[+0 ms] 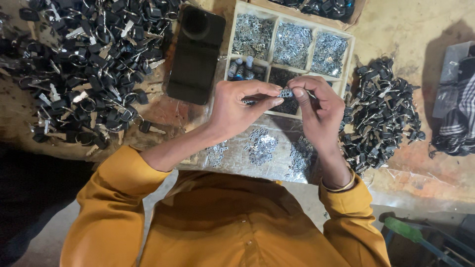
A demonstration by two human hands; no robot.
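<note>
Head view looks straight down on a crowded worktop (420, 34) with little bare surface: a large heap of black-headed keys (89, 54) fills the left side, a smaller heap of keys (381, 113) crowds the right, and a divided wooden tray (289, 47) of small silvery metal parts sits between them beside a black phone (195, 54). The only open room is the clear plastic sheet (257, 148) just in front of the person, itself dotted with little piles of metal bits. Above the tray's near edge, the left hand (237, 109) and right hand (316, 111) meet fingertip to fingertip, both pinching one small metal piece (286, 93), short, grey and ridged, too small to tell more. A striped cloth (455, 123) lies at the far right edge.
</note>
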